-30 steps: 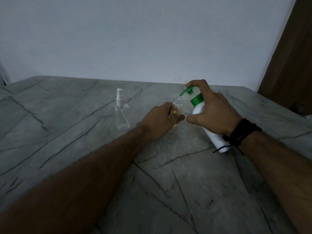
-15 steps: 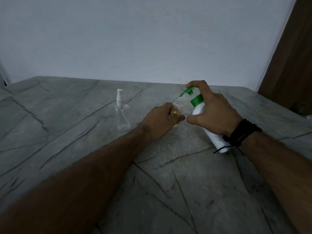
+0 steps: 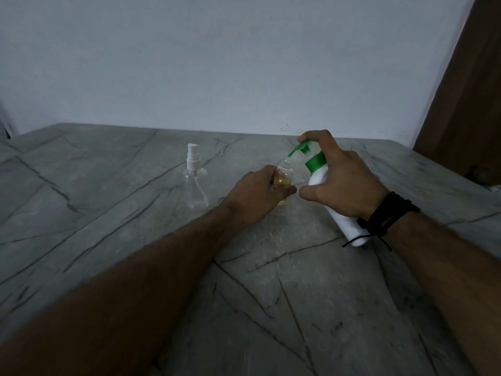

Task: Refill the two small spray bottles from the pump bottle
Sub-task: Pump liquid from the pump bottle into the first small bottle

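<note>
Fingers (image 3: 315, 137) of the right hand (image 3: 344, 183) wrap the white pump bottle (image 3: 320, 176), tilted left, forefinger on its green pump (image 3: 301, 148). The nozzle sits over the open bottle (image 3: 284, 177), part yellow-filled, clasped by the left hand (image 3: 257, 195). A capped spray bottle (image 3: 195, 183) stands apart on the table (image 3: 108, 213).

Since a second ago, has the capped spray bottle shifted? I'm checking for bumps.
No. The capped spray bottle stands at the same spot on the table, beside the same dark veins, untouched by both hands.
</note>
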Motion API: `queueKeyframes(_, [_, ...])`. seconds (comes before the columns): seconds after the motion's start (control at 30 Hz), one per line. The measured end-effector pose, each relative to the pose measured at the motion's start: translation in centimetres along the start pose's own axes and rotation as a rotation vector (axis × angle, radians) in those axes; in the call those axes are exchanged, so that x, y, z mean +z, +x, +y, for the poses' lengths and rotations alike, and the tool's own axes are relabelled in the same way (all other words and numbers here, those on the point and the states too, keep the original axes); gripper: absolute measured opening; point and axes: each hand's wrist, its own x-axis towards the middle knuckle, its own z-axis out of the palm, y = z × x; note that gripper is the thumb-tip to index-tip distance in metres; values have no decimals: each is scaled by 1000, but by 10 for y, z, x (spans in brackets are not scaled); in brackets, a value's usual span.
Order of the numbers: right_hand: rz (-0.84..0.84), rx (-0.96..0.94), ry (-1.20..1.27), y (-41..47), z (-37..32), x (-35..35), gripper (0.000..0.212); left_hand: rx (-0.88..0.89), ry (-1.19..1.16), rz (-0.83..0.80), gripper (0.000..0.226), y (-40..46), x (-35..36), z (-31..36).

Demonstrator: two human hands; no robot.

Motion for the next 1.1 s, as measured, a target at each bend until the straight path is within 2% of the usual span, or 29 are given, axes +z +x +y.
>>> queueKeyframes(0.6, [-4,13,-20,2,2,1,72,-1,-4,-3,50,0,-1,0])
queueKeyframes(1.1, [7,11,-13,0,1,0,76,0,7,-6,50,1,1,-2])
